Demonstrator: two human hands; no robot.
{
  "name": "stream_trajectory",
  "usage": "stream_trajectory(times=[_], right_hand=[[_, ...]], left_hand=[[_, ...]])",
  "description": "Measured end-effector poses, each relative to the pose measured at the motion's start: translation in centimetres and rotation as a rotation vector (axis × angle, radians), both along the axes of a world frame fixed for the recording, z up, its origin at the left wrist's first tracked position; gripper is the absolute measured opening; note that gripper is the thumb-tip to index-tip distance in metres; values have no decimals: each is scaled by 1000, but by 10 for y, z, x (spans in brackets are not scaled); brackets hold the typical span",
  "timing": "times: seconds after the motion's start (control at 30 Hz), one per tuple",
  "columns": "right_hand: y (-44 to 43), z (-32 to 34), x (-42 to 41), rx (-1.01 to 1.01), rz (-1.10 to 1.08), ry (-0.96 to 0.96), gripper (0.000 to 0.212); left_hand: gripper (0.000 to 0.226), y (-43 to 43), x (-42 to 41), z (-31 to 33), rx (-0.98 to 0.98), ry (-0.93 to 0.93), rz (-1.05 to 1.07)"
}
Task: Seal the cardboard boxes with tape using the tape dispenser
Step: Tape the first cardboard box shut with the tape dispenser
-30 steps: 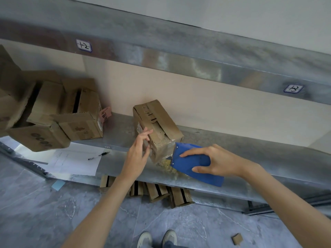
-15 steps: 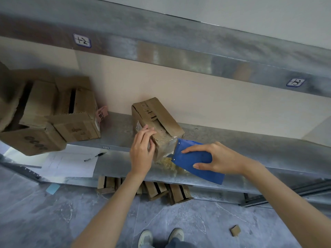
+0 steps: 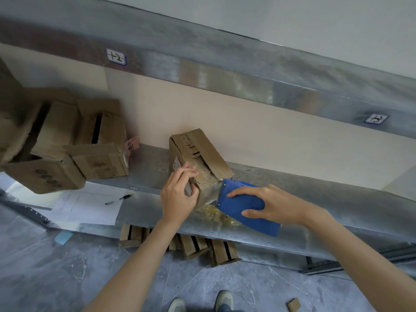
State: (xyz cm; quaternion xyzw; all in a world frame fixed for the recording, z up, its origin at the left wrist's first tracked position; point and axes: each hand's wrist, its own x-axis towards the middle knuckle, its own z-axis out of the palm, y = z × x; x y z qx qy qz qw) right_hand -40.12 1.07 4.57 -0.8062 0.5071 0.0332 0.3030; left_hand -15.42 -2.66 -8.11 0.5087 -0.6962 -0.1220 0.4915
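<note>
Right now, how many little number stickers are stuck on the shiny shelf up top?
2. One sticker sits on the upper shelf's front edge at the left, above the stacked boxes. The other sticker is on the same edge far right. More may lie outside the view.

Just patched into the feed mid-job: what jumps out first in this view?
The blue tape dispenser under the right hand stands out, its front edge against the near end of a tilted cardboard box on the metal shelf. The left hand presses on that box's near corner. To the left, a heap of cardboard boxes with open slits sits above a paper sheet and a pen.
</note>
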Motion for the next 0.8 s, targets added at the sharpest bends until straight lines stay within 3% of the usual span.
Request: stream_trajectory(times=[0.07,0.13,0.3,0.53,0.8], right_hand=[[-2,5,-2,24,15,-9,42],[-7,6,-5,47,35,-17,42],[-29,-5,-14,85,99,-20,43],[-48,6,-21,374,124,-175,58],[-58,4,-28,351,236,-161,61]], left_hand=[[17,-1,-2,2,7,44,22],[24,0,1,0,48,50,-18],[65,12,14,5,221,-28,-214],[63,22,10,19,313,-49,-166],[78,29,-6,19,437,-144,-136]])
